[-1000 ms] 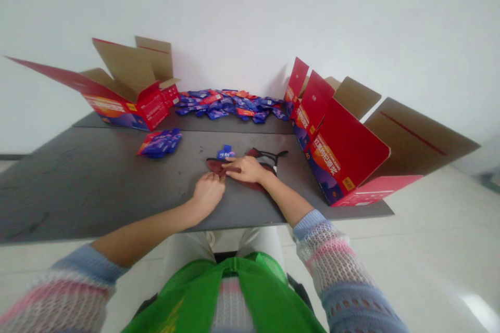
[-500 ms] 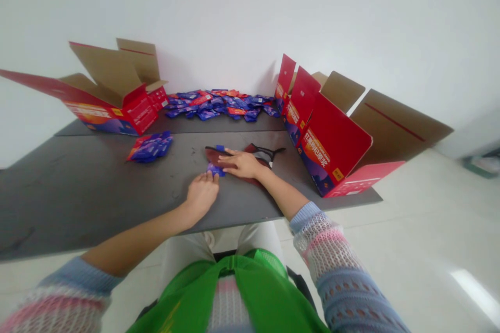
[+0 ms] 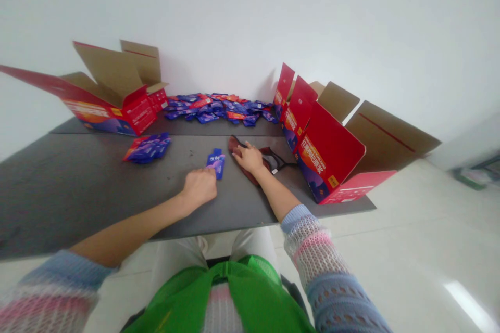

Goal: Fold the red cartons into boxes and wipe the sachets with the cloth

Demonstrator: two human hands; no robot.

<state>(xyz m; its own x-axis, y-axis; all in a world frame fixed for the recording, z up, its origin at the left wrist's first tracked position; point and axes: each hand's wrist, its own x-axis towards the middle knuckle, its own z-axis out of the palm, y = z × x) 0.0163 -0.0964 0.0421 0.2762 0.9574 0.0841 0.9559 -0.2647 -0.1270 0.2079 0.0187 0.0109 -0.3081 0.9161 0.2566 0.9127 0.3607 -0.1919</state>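
A blue sachet [image 3: 219, 165] with a narrow spout-like top and white lettering lies flat on the grey table. My left hand [image 3: 200, 186] is closed at its lower left edge, with fingertips and thumb on the sachet and partly hidden. To the right, my right hand [image 3: 250, 158] grips a reddish-brown cloth piece [image 3: 237, 144] with dark edging, fingers over its top. A dark strap and a grey patch of that piece show beyond the hand. Left of the lone sachet sits a small overlapping stack of sachets [image 3: 150, 149], blue with some red.
Along the wall a long heap of blue and red sachets [image 3: 219, 106] is spread. Open red cartons stand on both sides: the left carton [image 3: 117, 114] and the right carton [image 3: 324, 151], with flaps sticking out. The table's front edge [image 3: 219, 229] is near my lap.
My right hand has drawn the brown cloth piece to the right, off the blue sachet, which now lies uncovered. My left hand stays at the sachet's lower edge, fingers more curled.
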